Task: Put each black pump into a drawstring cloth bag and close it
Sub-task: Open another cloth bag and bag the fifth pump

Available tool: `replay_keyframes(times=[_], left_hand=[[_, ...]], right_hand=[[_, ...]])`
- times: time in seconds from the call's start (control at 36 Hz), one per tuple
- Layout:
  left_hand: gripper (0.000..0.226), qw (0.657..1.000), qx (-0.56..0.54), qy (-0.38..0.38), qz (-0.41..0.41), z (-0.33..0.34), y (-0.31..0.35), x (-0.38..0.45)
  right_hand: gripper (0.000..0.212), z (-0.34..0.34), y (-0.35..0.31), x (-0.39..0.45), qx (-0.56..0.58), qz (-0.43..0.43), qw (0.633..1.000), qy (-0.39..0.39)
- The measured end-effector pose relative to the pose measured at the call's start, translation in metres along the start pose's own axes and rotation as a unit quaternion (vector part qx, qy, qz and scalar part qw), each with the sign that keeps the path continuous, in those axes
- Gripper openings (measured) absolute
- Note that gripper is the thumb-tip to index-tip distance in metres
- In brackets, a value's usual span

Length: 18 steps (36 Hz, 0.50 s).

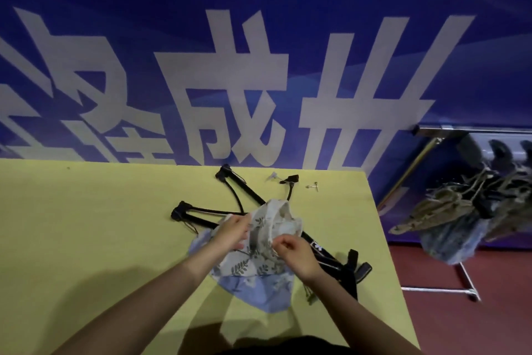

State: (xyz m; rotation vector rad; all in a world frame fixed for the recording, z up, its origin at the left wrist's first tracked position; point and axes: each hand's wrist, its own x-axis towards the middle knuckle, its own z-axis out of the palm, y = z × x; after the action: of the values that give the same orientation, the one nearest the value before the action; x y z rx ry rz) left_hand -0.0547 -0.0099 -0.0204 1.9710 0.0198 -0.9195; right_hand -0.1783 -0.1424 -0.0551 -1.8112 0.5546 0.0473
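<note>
Item one: cloth bag (259,242), pale fabric with a leaf print over a blue lower part, which I hold up just above the yellow table (86,225). Its mouth faces away from me and stands open near the top.

Item two: my left hand (231,232), grip clenched on the bag's left edge, fingers curled into the fabric.

Item three: my right hand (293,254), grip pinching the bag's near rim on the right side, thumb and fingertips pressed together on the cloth. I cannot tell whether a drawstring lies inside that pinch.

Item four: black pumps, lying crossed on the table beneath and behind the bag. One pump (244,190) runs from the far middle of the table toward the bag; a second pump (195,215) lies to the left of the bag with its dark end pointing left. Black feet and a handle (357,265) stick out to the right of my right wrist. How many pumps lie in the pile I cannot tell, since the bag covers the crossing.

Item five: small parts on the far table edge, a black fitting (290,179) and a small metal piece (312,186) just beside it.

Item six: a metal rack (440,290) on the red floor to the right, well apart from the table, hung with filled cloth bags (449,228).

Item seven: blue wall banner (259,38) with large pale characters behind the table.
</note>
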Motion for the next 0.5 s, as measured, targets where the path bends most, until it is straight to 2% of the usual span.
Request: replay_keyframes(times=[0.08, 0.19, 0.28, 0.33, 0.39, 0.47, 0.5], left_hand=[[0.042, 0.997, -0.016, -0.07, -0.035, 0.014, 0.008, 0.013], [0.03, 0.995, 0.035, -0.095, -0.007, 0.03, 0.016, 0.023], [0.024, 0.992, 0.075, -0.097, 0.033, 0.039, 0.016, 0.027], [0.028, 0.992, 0.07, -0.094, 0.041, 0.044, 0.012, 0.029], [0.029, 0.995, 0.032, -0.087, 0.03, 0.045, 0.01, 0.026], [0.014, 0.992, -0.078, -0.102, -0.018, 0.044, 0.008, 0.027], [0.02, 0.986, -0.123, -0.105, -0.031, 0.043, 0.008, 0.027]], right_hand=[[0.03, 0.002, -0.003, -0.001, -0.005, 0.001, 1.0, 0.022], [0.032, -0.004, -0.006, -0.005, 0.015, 0.005, 0.999, 0.048], [0.042, -0.008, -0.007, -0.01, 0.03, -0.005, 0.998, 0.062], [0.045, -0.009, -0.006, -0.013, 0.03, -0.004, 0.997, 0.066], [0.041, -0.008, -0.002, -0.014, 0.043, 0.004, 0.996, 0.078], [0.038, -0.009, 0.007, -0.014, 0.054, 0.028, 0.99, 0.126], [0.03, -0.01, 0.01, -0.014, 0.063, 0.042, 0.986, 0.146]])
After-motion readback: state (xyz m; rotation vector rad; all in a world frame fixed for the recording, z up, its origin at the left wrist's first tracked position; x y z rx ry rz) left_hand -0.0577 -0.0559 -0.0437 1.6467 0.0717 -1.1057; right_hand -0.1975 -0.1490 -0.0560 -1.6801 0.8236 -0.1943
